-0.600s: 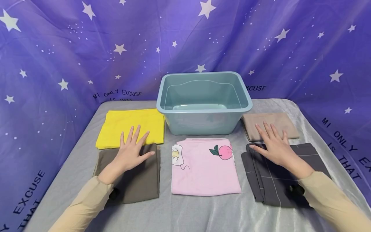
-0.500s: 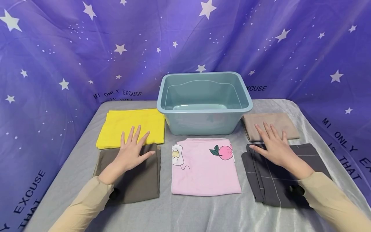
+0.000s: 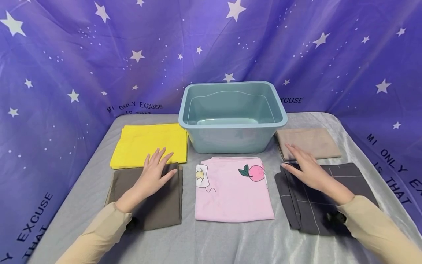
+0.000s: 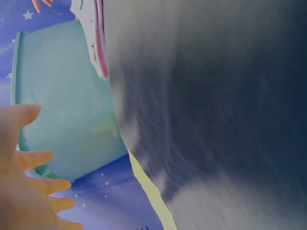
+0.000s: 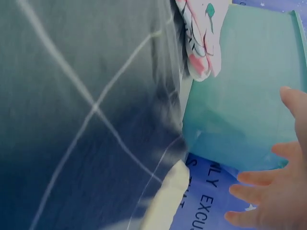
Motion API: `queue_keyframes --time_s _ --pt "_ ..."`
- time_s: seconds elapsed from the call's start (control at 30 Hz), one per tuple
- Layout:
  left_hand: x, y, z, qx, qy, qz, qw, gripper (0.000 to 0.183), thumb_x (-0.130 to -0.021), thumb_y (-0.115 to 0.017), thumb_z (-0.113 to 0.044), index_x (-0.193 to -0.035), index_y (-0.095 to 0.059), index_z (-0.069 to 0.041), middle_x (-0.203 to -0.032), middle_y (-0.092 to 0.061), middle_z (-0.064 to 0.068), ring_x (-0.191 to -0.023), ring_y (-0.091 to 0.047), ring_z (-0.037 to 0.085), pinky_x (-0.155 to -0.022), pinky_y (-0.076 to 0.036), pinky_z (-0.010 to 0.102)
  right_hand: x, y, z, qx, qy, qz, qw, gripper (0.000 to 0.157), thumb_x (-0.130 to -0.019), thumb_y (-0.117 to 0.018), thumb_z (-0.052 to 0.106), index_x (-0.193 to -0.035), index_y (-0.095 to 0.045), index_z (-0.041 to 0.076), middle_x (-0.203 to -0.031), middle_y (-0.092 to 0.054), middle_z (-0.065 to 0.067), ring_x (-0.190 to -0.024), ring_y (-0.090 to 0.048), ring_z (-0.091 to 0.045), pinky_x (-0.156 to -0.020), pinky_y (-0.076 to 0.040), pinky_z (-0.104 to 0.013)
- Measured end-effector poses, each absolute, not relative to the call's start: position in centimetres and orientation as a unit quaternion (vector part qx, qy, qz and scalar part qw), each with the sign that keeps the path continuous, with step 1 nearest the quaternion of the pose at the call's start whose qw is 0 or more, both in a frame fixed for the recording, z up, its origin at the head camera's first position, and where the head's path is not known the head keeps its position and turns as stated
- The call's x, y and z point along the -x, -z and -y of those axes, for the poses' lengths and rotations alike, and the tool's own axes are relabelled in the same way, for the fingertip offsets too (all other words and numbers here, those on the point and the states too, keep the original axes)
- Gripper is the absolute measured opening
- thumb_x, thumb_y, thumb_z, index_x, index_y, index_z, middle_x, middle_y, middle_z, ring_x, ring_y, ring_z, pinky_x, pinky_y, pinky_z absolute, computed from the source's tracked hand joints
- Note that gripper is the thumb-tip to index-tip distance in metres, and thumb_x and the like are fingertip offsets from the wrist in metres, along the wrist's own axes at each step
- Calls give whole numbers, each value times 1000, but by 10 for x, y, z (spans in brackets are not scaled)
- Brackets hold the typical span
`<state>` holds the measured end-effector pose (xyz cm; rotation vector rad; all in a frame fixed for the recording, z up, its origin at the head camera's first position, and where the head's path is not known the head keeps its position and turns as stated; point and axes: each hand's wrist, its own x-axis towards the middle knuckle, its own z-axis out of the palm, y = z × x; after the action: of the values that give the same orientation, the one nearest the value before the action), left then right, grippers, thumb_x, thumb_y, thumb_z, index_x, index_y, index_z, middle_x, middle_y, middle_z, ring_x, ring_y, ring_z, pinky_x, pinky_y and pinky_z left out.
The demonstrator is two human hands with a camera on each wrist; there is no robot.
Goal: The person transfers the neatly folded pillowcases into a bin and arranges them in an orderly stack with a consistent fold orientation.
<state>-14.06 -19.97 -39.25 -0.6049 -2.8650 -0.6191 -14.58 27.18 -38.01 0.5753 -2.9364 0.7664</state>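
My left hand hovers over a folded brown cloth, its fingers loosely spread and holding nothing. In the left wrist view, a gap shows between the left fingers and the cloth. Above a folded dark grey cloth with thin white lines is my right hand, also holding nothing, its fingertips overlapping a folded beige cloth in the head view. Between the hands lies a folded pink cloth printed with a peach. A folded yellow cloth lies beyond the left hand.
A blue-green plastic bin stands at the back centre, behind the pink cloth, with nothing in it. Grey fabric covers the table. Purple curtain with white stars hangs behind and on both sides.
The fingers of both hands have drawn closer together. My left hand has shifted slightly right, while the right hand has turned a little onto its side. The cloths and bin stay put.
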Motion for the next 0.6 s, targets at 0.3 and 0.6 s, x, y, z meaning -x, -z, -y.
queue_keyframes --time_s 0.3,0.6 --pt "132 393 187 180 292 938 41 52 -90 -57 -26 -134 -42 -2 -141 -34 22 -132 -25 38 -105 -20 58 142 384 -260 -177 -309 935 -4 63 -93 -52 29 -143 -25 1 -140 -30 -28 -128 -27 -47 -97 -25 -60" --pt "130 395 178 178 342 922 37 47 -90 -57 -22 -131 -46 -2 -134 -44 19 -125 -39 34 -101 -33 52 139 388 -251 -167 -351 921 -28 58 -94 -49 28 -142 -27 3 -134 -40 -29 -119 -40 -45 -94 -32 -57"
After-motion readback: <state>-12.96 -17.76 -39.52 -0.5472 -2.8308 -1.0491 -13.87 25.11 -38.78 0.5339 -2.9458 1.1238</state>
